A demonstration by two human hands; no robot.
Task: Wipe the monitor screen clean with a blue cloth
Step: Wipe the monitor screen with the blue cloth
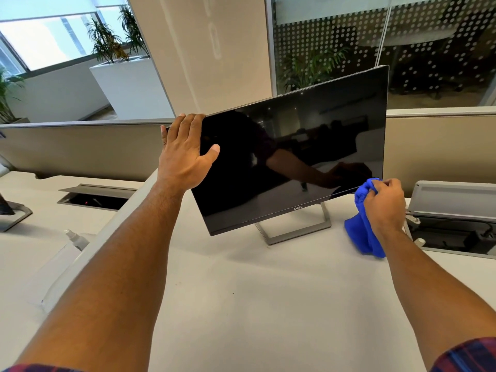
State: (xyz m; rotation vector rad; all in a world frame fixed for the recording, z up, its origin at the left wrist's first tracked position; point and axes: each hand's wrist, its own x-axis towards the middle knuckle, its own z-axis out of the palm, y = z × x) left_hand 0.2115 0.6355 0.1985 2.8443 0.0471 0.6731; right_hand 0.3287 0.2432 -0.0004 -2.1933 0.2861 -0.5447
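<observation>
Fingers (375, 189) around blue cloth (362, 226)

Monitor (295, 157) on desk (241, 291) centre — spray bottle (76, 240) at 9 o'clock, cloth (363, 224) at 3, partition (80, 149) behind at 12.

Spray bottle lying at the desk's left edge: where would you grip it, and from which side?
Grip the spray bottle around its clear body, just below the white nozzle head, coming from above. It seems to lie on its side on the desk, nozzle pointing away, so the long body is the widest exposed part. The left hand, now bracing the monitor, is nearer.
</observation>
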